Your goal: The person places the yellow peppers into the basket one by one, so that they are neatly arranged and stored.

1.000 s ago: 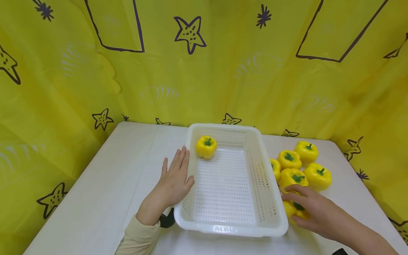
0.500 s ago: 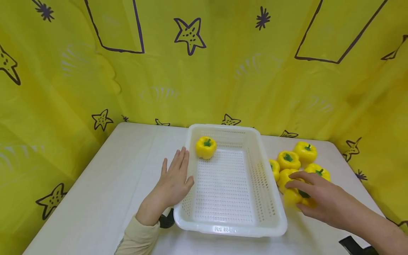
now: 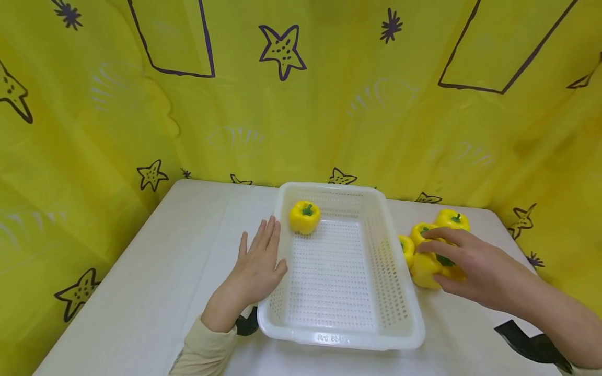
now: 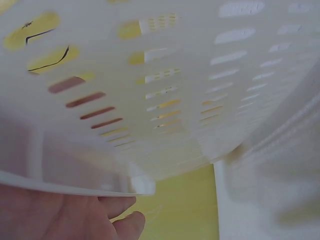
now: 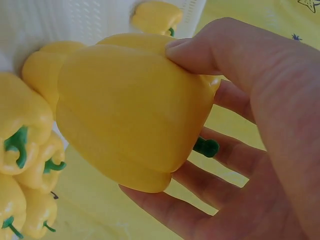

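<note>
My left hand (image 3: 256, 266) rests with straight fingers along the left rim of a white perforated plastic basket (image 3: 340, 337). In the left wrist view, fingertips (image 4: 131, 224) show under the basket's rim (image 4: 75, 189). One yellow bell pepper (image 3: 304, 216) with a green stem sits inside, at the far left corner. To the right of the basket, my right hand (image 3: 484, 266) grips another yellow bell pepper (image 5: 132, 110), thumb on one side and fingers on the other. Its green stem (image 5: 206, 147) points towards the palm. In the head view, the hand partly covers it and the peppers behind.
Several more yellow bell peppers (image 3: 452, 219) stand clustered on the white table (image 3: 202, 230), right of the basket. The nearest one (image 3: 406, 249) is close against the basket's right wall. A yellow patterned curtain (image 3: 324, 115) encloses the table at the back and sides.
My right hand has moved away from me and slightly up in the view, carrying a bell pepper over the cluster. My left hand and the basket have stayed put.
</note>
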